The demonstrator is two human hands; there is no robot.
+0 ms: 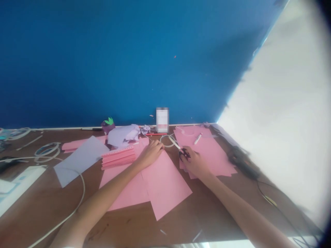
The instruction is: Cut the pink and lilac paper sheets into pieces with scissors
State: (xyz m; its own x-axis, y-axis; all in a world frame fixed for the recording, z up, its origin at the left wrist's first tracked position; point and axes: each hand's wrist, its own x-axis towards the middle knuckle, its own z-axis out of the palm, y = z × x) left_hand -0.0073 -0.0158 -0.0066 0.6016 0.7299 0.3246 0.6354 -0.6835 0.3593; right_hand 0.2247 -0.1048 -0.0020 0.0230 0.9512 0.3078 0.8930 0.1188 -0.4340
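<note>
My left hand (pixel 152 154) is closed at the upper end of a pink paper sheet (pixel 169 189), which lies at an angle over more pink paper on the desk. My right hand (pixel 196 164) grips the black handles of a pair of scissors (pixel 176 143). Their blades point up and left, toward a white tape roll (pixel 167 141), away from the sheet. Left of my left hand sits an accordion-folded piece of pink paper (pixel 118 158). A stack of pink sheets (pixel 214 158) spreads beyond my right hand, with a white marker (pixel 198 138) on top.
A phone (pixel 162 120) leans against the blue wall. Crumpled lilac paper (pixel 123 135), a pale lilac sheet (pixel 81 160) and a purple paper piece with green leaves (pixel 108 125) lie left. A white cable (pixel 83 189) crosses the left side; a dark cable (pixel 274 203) runs right.
</note>
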